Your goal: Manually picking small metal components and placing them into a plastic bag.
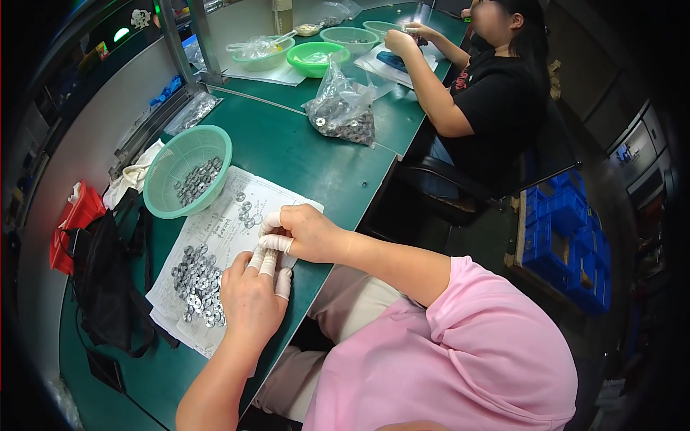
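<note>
My left hand and my right hand meet over the right side of the written paper sheets. White finger covers wrap several fingertips on both. The right fingers are pinched together against the left fingertips, and the left fingers are pressed close to each other. Whatever they hold, if anything, is hidden. Beside my left hand lies a pile of small round metal discs with center holes. A few loose discs lie just beyond my fingers. Farther off, a pale green mesh basket holds more discs.
A clear plastic bag of metal parts stands on the green table. Beyond are green bowls and a co-worker handling something small. A black bag and a red item lie left. Blue crates stand right.
</note>
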`<act>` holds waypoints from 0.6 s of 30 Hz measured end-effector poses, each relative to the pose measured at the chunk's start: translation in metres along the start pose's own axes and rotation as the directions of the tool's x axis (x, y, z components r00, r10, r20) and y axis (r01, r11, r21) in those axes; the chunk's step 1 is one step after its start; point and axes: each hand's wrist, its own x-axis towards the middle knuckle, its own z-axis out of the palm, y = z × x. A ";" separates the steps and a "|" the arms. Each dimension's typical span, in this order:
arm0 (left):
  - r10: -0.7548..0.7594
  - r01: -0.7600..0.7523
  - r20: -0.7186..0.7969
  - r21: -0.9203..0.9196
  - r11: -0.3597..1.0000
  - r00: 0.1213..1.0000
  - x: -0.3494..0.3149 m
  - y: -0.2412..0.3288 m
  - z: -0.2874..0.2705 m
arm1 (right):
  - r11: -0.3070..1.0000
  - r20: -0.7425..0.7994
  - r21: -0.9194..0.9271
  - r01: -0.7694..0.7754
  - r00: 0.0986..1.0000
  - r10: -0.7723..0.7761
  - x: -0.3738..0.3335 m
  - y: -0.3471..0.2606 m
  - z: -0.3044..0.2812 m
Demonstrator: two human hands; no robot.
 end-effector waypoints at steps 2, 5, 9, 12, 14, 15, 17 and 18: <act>0.008 -0.008 0.027 0.008 1.000 1.000 0.001 0.000 0.000 | 1.000 0.003 -0.006 0.000 1.000 0.000 -0.001 -0.001 -0.001; 0.024 -0.024 0.042 0.010 1.000 0.999 0.003 0.000 0.000 | 0.999 -0.014 0.013 0.034 0.999 -0.034 -0.001 0.002 -0.001; 0.060 -0.060 0.032 0.019 0.998 0.998 0.004 0.001 0.002 | 0.996 -0.043 0.038 0.085 0.996 -0.084 0.000 0.009 0.004; 0.066 -0.066 -0.002 0.061 0.996 0.998 0.003 0.000 0.002 | 0.993 -0.043 0.040 0.111 0.993 -0.109 -0.001 0.010 0.005; 0.064 -0.065 0.021 0.058 0.996 0.998 0.004 0.002 0.001 | 0.994 -0.034 0.023 0.104 0.994 -0.103 -0.002 0.009 0.004; 0.054 -0.056 0.031 0.058 0.997 0.998 0.004 0.002 0.001 | 0.994 -0.031 0.023 0.110 0.994 -0.109 -0.001 0.009 0.005; 0.050 -0.051 0.026 0.060 0.997 0.998 0.002 0.002 0.001 | 0.994 -0.025 -0.001 0.108 0.994 -0.108 -0.002 0.009 0.005; 0.049 -0.051 0.025 0.058 0.997 0.998 0.002 0.002 0.001 | 0.994 -0.021 -0.013 0.107 0.994 -0.107 -0.002 0.008 0.005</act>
